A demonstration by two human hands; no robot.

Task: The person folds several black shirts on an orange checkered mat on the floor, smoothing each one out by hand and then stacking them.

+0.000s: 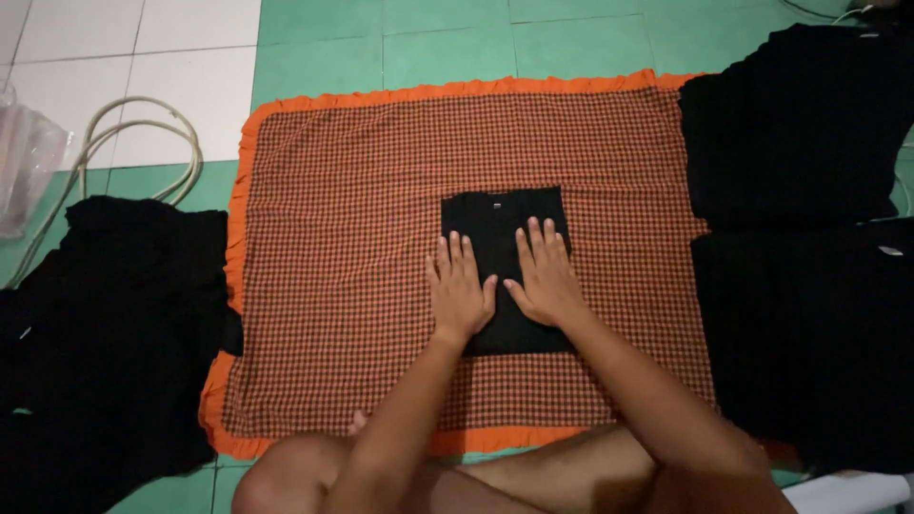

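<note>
Both hands lie flat on a folded black garment in the middle of the checked orange cloth — likely pressing it smooth. The left hand and right hand hold nothing, fingers straight and slightly spread. The garment's long side points away from the person — a small tag at the far end.

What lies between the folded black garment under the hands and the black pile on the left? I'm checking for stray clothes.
In the head view, only the checked cloth and its orange frill show between the folded black garment and the left black pile.
</note>
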